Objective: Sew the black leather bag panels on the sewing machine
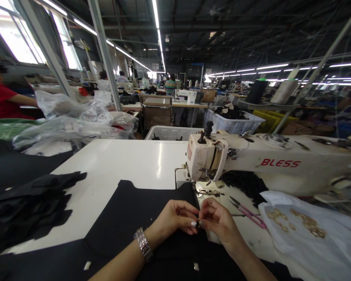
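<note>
Both hands meet at 6 o'clock in the view, fingers curled and pressed tip to tip: the left hand [175, 218] and the right hand [219, 220] pinch a small dark bit [198, 223] between thumbs and forefingers. It is too small to identify. It sits just over the near edge of the black fabric panel [134, 218], which lies under both wrists.

From the hands, the white table [128, 164] spreads toward 11 o'clock. The sewing machine [280, 168] runs from 12 to 2 o'clock, with "BLESS" in red capitals on its arm; its needle head [206, 156] stands at 12 o'clock, near the fingertips but apart from them.

At 3 o'clock lies a white plastic bag [333, 249] with gold-coloured metal pieces [307, 226] showing through. A heap of black cut pieces [26, 207] lies at 9 o'clock and crumpled clear plastic bags [76, 121] at 10 o'clock.

Pink-handled thread snips [248, 212] rest between the right hand and the bag. A metal wristwatch [143, 244] circles the left wrist.
</note>
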Available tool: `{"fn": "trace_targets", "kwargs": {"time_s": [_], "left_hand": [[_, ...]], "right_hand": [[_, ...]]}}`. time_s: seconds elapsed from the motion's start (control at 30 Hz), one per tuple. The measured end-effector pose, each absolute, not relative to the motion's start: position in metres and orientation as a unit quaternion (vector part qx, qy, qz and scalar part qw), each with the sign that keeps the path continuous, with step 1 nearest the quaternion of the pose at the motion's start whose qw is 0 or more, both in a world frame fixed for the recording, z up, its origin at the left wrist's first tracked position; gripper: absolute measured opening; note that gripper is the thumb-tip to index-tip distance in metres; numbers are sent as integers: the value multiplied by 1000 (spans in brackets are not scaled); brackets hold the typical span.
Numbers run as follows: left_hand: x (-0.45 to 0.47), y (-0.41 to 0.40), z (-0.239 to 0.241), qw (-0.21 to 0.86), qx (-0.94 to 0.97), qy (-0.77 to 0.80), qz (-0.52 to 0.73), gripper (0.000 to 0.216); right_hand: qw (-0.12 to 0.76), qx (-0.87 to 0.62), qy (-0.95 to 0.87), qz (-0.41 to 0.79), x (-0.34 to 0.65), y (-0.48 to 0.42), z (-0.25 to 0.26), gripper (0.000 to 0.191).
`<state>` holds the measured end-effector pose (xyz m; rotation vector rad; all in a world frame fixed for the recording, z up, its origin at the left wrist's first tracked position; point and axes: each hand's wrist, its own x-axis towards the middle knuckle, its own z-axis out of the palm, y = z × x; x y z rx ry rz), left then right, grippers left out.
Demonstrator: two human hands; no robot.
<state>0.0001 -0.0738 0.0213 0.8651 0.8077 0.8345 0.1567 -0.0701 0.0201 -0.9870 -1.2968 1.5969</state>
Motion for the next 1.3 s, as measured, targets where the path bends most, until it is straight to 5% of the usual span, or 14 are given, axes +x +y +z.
{"fn": "trace_targets", "kwargs": {"time_s": [0.23, 0.47, 0.8, 1.3], "left_hand": [[0, -74, 17, 740, 390, 375, 400, 24], [-1, -70, 17, 683, 415, 395, 453, 20], [-3, -72, 19, 643, 449, 448, 429, 19], [-2, -72, 24, 685, 421, 371, 465, 23]], "right_hand": [[403, -412, -507, 641, 155, -66, 18, 46], [350, -454, -580, 578, 159, -67, 10, 24], [365, -441, -742, 349, 159, -78, 24, 17], [407, -451, -562, 561, 159, -74, 16, 21]]}}
